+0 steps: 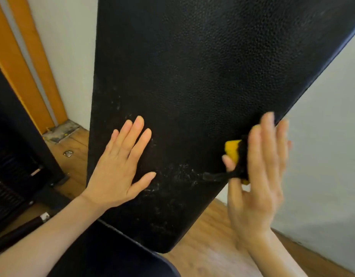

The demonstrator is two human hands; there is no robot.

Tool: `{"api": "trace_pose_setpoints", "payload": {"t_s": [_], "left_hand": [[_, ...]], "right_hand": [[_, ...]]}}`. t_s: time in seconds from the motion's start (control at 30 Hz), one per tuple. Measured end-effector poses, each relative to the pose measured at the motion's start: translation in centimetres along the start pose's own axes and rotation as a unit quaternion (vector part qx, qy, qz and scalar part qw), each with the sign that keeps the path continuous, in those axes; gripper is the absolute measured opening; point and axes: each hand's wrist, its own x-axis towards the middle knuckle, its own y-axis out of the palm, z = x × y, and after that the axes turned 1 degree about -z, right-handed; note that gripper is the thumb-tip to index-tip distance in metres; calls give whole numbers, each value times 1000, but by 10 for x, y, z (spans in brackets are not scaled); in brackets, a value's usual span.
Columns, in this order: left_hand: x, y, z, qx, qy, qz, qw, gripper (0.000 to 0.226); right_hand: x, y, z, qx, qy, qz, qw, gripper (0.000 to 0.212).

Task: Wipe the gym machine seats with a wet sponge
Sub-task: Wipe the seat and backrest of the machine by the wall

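A long black textured seat pad [192,76] runs from near to far, tilted, with whitish smears on its near part. The left hand [120,166] lies flat on the pad's near left area, its fingers [137,124] straight and slightly spread, palm down. The right hand [258,176] holds a yellow sponge [232,149] with a dark scouring side against the pad's right edge; the thumb pinches the sponge from the left while the straight fingers cover it. Wooden floor [202,246] shows below, white wall [322,146] at right.
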Motion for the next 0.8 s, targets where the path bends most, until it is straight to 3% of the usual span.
{"api": "trace_pose_setpoints", "payload": {"t_s": [0.07, 0.13, 0.27, 0.4, 0.57, 0.63, 0.73, 0.8], "left_hand": [[-1, -3, -5, 0, -17, 9, 1000, 72], [-2, -7, -10, -1, -31, 19, 999, 73], [-4, -13, -24, -8, -78, 34, 996, 74], [-5, -16, -36, -35, -114, 29, 992, 71], [-4, -18, -46, -29, -141, 40, 989, 70], [-4, -18, -52, -41, -152, 41, 987, 70], [-3, -22, -55, -57, -164, 38, 984, 69], [-4, -23, -56, -52, -170, 43, 983, 68]], "right_hand": [[-11, -8, -14, -70, -147, 78, 983, 45], [2, -17, -26, -116, -237, 98, 960, 44], [10, -14, -26, -35, -207, 119, 970, 45], [-8, -18, -20, -81, -308, 238, 918, 44], [41, -29, -11, -14, -152, 148, 977, 40], [20, -17, 0, -53, -198, 190, 960, 32], [-8, -15, -4, -111, -303, 271, 907, 40], [14, -20, -9, -104, -293, 253, 916, 38]]}}
